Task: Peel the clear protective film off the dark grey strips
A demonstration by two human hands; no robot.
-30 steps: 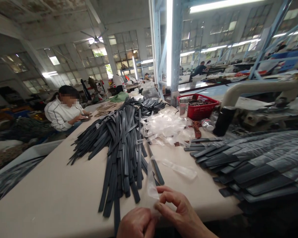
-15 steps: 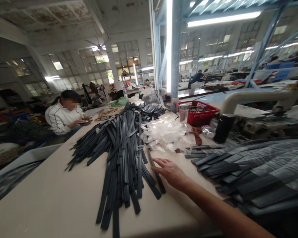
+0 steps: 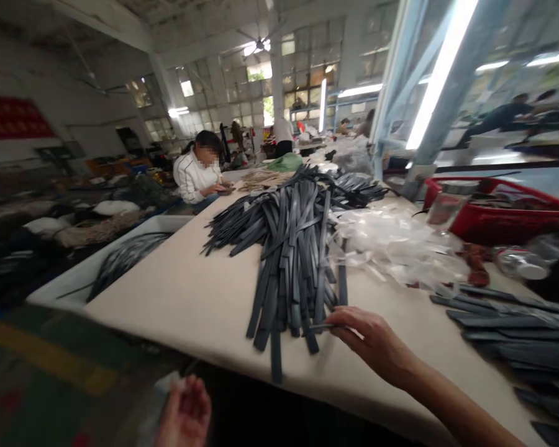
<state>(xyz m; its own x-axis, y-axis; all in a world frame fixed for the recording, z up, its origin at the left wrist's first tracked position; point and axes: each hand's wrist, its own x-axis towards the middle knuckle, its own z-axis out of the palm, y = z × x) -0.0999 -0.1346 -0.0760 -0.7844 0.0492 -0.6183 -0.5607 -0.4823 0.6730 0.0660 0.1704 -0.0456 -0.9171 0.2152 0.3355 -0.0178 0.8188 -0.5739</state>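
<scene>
Right hand (image 3: 377, 344) pinches dark strip (image 3: 320, 326) by near end of strip pile (image 3: 291, 248) on table (image 3: 168, 298). Left hand (image 3: 189, 410), fingers curled, touches blurry white plastic (image 3: 164, 386); cannot tell if held.

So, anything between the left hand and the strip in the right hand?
Yes: the table's near edge, then the ends of the piled strips, between the left hand and the dark strip in the right hand.
</scene>
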